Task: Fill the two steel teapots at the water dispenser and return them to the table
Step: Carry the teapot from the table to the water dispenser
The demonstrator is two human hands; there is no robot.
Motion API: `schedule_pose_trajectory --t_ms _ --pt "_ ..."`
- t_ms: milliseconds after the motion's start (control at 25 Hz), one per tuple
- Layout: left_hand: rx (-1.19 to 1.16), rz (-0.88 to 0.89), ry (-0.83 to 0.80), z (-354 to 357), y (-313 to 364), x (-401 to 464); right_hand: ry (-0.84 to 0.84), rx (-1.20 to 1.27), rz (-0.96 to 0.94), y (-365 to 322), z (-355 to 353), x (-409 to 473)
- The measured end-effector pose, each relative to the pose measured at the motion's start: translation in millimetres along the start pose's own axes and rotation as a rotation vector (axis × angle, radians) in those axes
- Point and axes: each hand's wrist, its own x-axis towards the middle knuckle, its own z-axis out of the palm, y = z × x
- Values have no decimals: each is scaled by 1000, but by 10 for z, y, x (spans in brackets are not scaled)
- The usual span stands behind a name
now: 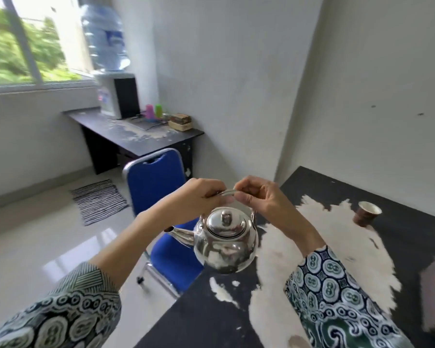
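A shiny steel teapot with its lid on hangs in the air over the near-left edge of the black table, spout pointing left. Both hands grip its thin arched handle from above: my left hand on the left part, my right hand on the right part. The water dispenser, with a large blue bottle on top, stands on a dark desk by the window at the far left. Only one teapot is in view.
A blue chair stands between the table and the desk. A striped mat lies on the tiled floor. A brown paper cup sits on the table at the right. Pink and green cups and boxes sit beside the dispenser.
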Motion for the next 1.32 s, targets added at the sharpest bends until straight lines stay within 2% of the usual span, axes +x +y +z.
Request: schedule_pose_trajectory --t_ms 240,440,600,840,1320 --pt "3 -230 204 -1060 -824 -1028 -218 49 -144 -96 1432 1003" --pt "81 -371 395 -1630 -1540 -1440 -352 19 -200 -110 2317 1827" --pt "144 -414 495 -2030 -2215 -1545 -388 40 -236 39 2884 2498" --pt "153 -409 518 -2677 -3444 -1244 -419 36 -223 392 3441 3822" --pt "102 -338 446 -4175 -6122 113 -310 -87 -157 1068 4066 6677"
